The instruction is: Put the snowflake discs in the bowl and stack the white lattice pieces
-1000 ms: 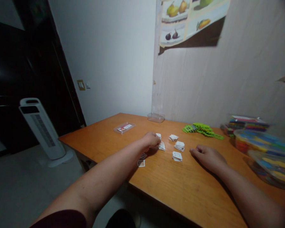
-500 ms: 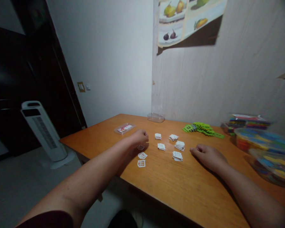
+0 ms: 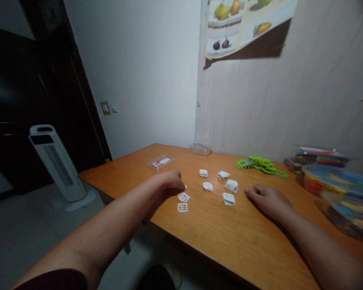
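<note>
My left hand (image 3: 171,179) rests on the orange wooden table (image 3: 230,237), fingers curled, its fingertips on a small white grid card at the head of a short row of cards (image 3: 183,202). Four small stacks of white cards (image 3: 219,185) lie just to the right of it. My right hand (image 3: 268,198) lies loosely curled on the table beside the nearest stack (image 3: 228,198), holding nothing I can see.
A clear lid with a red label (image 3: 160,162) and a clear box (image 3: 200,149) sit at the back. Green plastic grid pieces (image 3: 260,165) lie further right, with tubs of colourful pieces (image 3: 335,181) at the right edge. A white tower fan (image 3: 59,167) stands on the floor.
My left hand drew back left from the card stacks to the row of single cards, where a third card now lies. My right hand stayed put.
</note>
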Action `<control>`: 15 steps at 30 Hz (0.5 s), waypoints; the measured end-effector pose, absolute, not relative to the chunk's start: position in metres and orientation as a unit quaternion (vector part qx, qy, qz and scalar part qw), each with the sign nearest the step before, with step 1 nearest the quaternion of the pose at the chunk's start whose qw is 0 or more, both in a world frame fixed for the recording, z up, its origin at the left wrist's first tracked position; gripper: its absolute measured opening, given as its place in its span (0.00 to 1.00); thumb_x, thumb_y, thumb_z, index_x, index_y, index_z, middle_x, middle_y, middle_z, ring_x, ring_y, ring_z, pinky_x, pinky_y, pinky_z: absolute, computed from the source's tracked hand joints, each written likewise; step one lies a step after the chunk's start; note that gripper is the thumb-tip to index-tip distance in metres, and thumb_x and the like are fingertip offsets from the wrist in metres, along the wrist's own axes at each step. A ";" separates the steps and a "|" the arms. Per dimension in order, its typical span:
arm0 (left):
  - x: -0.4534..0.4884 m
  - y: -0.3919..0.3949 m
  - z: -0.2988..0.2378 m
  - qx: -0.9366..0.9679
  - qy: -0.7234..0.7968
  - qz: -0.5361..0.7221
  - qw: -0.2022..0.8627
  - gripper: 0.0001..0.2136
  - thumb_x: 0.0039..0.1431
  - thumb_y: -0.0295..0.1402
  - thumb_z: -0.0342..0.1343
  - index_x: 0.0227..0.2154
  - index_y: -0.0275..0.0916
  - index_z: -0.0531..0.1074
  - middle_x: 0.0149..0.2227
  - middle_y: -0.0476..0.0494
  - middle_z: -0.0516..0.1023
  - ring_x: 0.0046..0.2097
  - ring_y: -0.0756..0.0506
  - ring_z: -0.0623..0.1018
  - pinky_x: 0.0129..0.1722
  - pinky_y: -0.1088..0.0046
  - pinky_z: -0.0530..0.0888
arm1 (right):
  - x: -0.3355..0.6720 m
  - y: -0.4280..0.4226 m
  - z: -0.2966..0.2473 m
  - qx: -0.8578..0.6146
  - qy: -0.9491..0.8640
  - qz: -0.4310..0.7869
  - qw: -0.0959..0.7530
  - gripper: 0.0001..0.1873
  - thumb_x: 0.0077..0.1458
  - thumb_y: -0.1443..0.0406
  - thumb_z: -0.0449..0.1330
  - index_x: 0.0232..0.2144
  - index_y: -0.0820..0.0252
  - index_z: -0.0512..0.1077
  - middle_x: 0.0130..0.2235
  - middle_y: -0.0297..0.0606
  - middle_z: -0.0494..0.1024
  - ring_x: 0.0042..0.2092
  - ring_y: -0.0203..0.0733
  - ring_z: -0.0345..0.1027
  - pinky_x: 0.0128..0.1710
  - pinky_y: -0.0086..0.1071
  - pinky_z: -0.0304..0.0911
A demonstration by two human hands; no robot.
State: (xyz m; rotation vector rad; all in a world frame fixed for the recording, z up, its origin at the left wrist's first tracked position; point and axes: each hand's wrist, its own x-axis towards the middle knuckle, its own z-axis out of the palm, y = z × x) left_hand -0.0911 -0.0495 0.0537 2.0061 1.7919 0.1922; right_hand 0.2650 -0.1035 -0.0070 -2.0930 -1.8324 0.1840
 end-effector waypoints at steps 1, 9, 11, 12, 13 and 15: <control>-0.089 -0.049 0.054 0.725 0.650 0.069 0.217 0.08 0.36 0.31 0.65 0.20 0.37 0.71 0.17 0.50 0.70 0.22 0.49 0.69 0.22 0.76 0.61 | 0.265 -0.104 -0.007 -0.740 -0.647 0.065 0.173 0.25 0.57 0.44 0.49 0.23 0.55 0.69 0.26 0.37 0.76 0.29 0.43 0.68 0.25 0.32 0.48; -0.077 -0.047 0.057 0.715 0.642 0.120 0.250 0.08 0.35 0.24 0.63 0.21 0.37 0.70 0.16 0.54 0.66 0.21 0.52 0.66 0.20 0.79 0.58 | 0.262 -0.105 -0.004 -0.744 -0.645 0.065 0.163 0.25 0.58 0.44 0.48 0.23 0.55 0.69 0.27 0.37 0.75 0.29 0.43 0.68 0.25 0.32 0.48; -0.069 -0.047 0.059 0.705 0.633 0.153 0.282 0.08 0.37 0.23 0.63 0.20 0.36 0.68 0.16 0.55 0.65 0.21 0.53 0.65 0.20 0.79 0.57 | 0.263 -0.105 -0.005 -0.742 -0.646 0.061 0.168 0.25 0.57 0.45 0.49 0.24 0.55 0.69 0.26 0.37 0.75 0.29 0.43 0.67 0.25 0.32 0.47; -0.065 -0.047 0.059 0.701 0.628 0.163 0.295 0.08 0.38 0.24 0.62 0.20 0.36 0.67 0.16 0.55 0.64 0.21 0.53 0.64 0.20 0.79 0.57 | 0.263 -0.105 -0.005 -0.741 -0.646 0.060 0.172 0.24 0.57 0.45 0.49 0.24 0.55 0.69 0.26 0.37 0.75 0.29 0.43 0.67 0.25 0.32 0.47; -0.059 -0.047 0.059 0.700 0.624 0.167 0.304 0.08 0.41 0.25 0.62 0.19 0.36 0.66 0.16 0.54 0.64 0.20 0.54 0.64 0.20 0.79 0.58 | 0.263 -0.105 -0.005 -0.740 -0.647 0.059 0.175 0.24 0.57 0.45 0.50 0.23 0.55 0.70 0.26 0.37 0.75 0.29 0.43 0.67 0.25 0.32 0.47; -0.047 -0.046 0.058 0.686 0.618 0.187 0.336 0.09 0.44 0.27 0.62 0.20 0.36 0.66 0.16 0.53 0.64 0.20 0.54 0.64 0.20 0.79 0.59 | 0.264 -0.104 -0.006 -0.740 -0.646 0.060 0.177 0.24 0.57 0.45 0.50 0.23 0.55 0.70 0.26 0.37 0.75 0.28 0.43 0.67 0.25 0.32 0.47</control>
